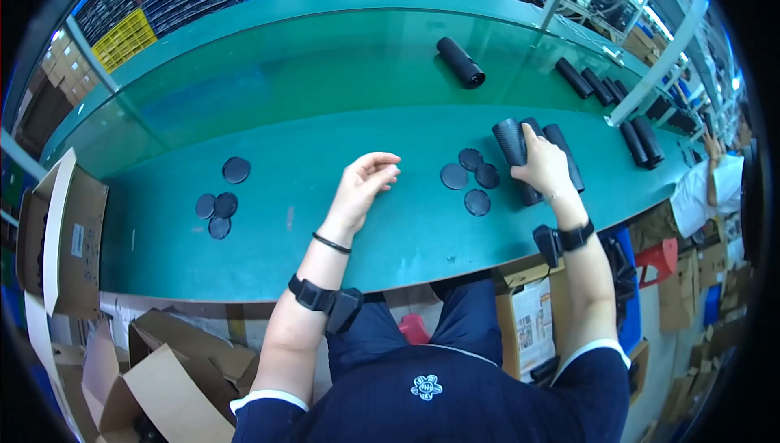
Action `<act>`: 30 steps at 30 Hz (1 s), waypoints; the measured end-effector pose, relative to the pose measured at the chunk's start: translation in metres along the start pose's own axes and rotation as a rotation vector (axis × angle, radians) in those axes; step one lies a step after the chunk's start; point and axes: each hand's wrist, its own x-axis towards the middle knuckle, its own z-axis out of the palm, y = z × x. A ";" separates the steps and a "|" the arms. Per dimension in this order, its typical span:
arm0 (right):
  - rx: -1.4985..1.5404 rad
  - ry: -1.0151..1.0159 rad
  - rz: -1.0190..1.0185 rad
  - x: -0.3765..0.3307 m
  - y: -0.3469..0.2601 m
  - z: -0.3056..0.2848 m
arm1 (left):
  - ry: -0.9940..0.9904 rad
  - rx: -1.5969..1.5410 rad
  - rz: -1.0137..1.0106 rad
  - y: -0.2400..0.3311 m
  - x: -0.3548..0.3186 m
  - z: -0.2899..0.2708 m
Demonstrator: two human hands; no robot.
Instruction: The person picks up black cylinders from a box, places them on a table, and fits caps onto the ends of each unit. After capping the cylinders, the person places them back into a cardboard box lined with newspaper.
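My right hand [544, 165] is closed around a black textured tube [509, 141], its thumb along the tube's left side. Two more black tubes [566, 146] lie beside it, partly covered by the hand. Left of these, several round black caps [454, 176] lie flat in a cluster on the green table [390, 248]. Over the middle of the table is my left hand [362, 185], fingers bent and slightly apart from the thumb, with nothing visible in it. Another group of black caps [236, 170] sits farther left.
Beyond the near worktop, a single tube [461, 63] lies on a green strip, with more tubes [574, 78] at the far right. An open cardboard box [81, 236] stands at the left end. A co-worker's arm [714, 168] shows at the right edge.
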 end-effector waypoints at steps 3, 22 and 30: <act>0.433 0.216 -0.257 -0.045 -0.051 -0.034 | -0.044 -0.029 -0.002 0.012 -0.016 0.032; 1.902 -0.442 -0.297 -0.077 -0.144 -0.038 | 0.048 0.320 0.383 0.049 -0.094 0.052; 1.846 -0.354 -0.393 -0.074 -0.148 -0.021 | -0.008 -0.020 0.255 0.050 -0.083 0.041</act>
